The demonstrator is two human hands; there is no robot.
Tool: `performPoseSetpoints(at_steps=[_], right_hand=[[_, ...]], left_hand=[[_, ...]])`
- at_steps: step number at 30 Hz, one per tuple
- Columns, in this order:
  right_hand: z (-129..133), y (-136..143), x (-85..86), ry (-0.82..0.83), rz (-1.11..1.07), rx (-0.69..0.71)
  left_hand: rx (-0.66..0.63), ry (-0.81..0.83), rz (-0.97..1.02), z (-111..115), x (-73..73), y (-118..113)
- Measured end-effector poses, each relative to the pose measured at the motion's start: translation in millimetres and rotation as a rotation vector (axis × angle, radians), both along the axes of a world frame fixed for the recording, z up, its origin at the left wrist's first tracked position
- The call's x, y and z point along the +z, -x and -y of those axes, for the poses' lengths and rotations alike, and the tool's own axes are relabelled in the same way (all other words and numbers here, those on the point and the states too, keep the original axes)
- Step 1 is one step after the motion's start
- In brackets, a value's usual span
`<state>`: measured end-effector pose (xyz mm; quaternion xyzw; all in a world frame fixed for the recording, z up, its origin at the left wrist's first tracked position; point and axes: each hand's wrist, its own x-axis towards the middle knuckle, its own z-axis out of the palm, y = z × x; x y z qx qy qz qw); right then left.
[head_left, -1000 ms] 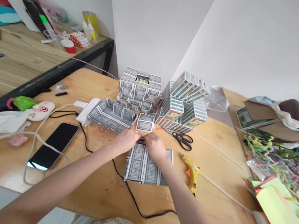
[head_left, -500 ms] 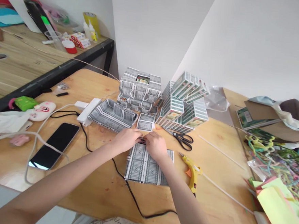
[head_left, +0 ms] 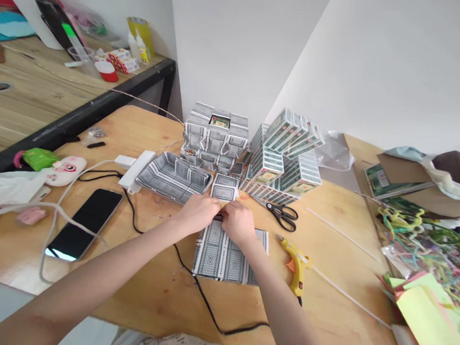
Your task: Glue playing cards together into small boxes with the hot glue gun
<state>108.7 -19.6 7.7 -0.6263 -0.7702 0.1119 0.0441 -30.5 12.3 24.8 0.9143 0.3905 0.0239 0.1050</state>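
A flat panel of grey-backed playing cards lies on the table in front of me. At its far edge my left hand and my right hand meet, fingertips pinched close together on the edge. A small dark strip shows between the fingers; its details are hidden. Just beyond them rests a small stack of playing cards, face down. Left of that sits a shallow tray built of cards, and behind stands a blocky structure covered in cards.
Card boxes are piled at the back right. Black scissors and a yellow glue gun lie to the right. A phone, a white power strip and cables are on the left. Pipe cleaners heap at the far right.
Both hands stay at the panel's far edge, with only slight finger movement. The other things have not moved.
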Motion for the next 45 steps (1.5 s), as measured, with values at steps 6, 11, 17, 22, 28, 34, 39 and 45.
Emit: performPoseSetpoints(at_steps=[6, 11, 17, 22, 28, 34, 39, 45], right_hand=[[-0.9, 3.3, 1.8, 0.027, -0.023, -0.034], [-0.8, 3.1, 1.3, 0.004, -0.041, -0.031], [1.4, -0.8, -2.6, -0.044, -0.136, -0.018], [1.2, -19.3, -9.3, -0.004, -0.478, -0.008], [-0.3, -30.3, -16.4, -0.011, -0.61, -0.049], [-1.0, -21.9, -15.8, -0.065, -0.451, 0.0], [-3.4, -20.4, -14.1, -0.031, -0.236, 0.141], [-5.2, -22.3, -12.9, -0.045, -0.259, 0.212]], left_hand=[[0.006, 0.02, 0.033, -3.4, -5.3, 3.3], [0.003, 0.035, 0.094, -5.3, -11.5, 5.3], [-0.009, 0.056, 0.201, -5.0, -17.0, 6.4], [-0.025, 0.132, 0.208, -8.4, -14.6, 14.6], [0.015, 0.099, 0.177, -5.6, -13.8, 14.3], [-0.042, 0.094, 0.186, -8.1, -20.4, 11.4], [-0.019, 0.097, 0.187, -10.4, -22.5, 12.5], [-0.033, 0.117, 0.212, -10.4, -18.7, 10.3]])
